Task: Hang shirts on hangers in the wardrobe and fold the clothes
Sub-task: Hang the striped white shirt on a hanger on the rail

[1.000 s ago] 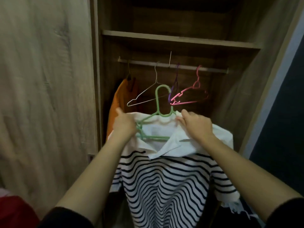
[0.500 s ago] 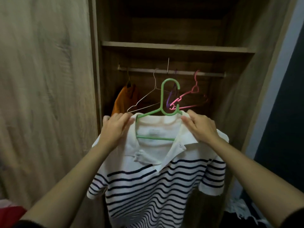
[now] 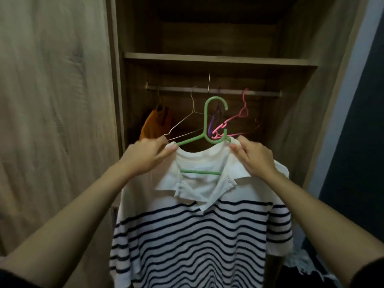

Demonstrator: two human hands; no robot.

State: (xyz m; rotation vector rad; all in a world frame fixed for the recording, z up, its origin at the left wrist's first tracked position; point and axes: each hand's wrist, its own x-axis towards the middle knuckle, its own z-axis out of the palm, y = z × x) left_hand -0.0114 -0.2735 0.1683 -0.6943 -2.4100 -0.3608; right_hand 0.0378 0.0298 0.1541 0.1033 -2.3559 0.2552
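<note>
A white polo shirt with dark stripes (image 3: 199, 235) hangs on a green plastic hanger (image 3: 205, 119) that I hold up in front of the open wardrobe. My left hand (image 3: 147, 156) pinches the shirt's left shoulder at the hanger arm. My right hand (image 3: 253, 159) grips the right shoulder and collar. The green hook stands a little below the metal rail (image 3: 259, 92), not on it.
On the rail hang an orange garment (image 3: 153, 123) at the left, an empty wire hanger (image 3: 187, 121), a purple hanger (image 3: 216, 117) and a pink hanger (image 3: 239, 119). A shelf (image 3: 220, 59) runs above. The wardrobe door (image 3: 56, 113) stands at the left.
Both hands have lifted the shirt and green hanger up toward the rail. The shirt now hangs straighter and both shoulders sit on the hanger.
</note>
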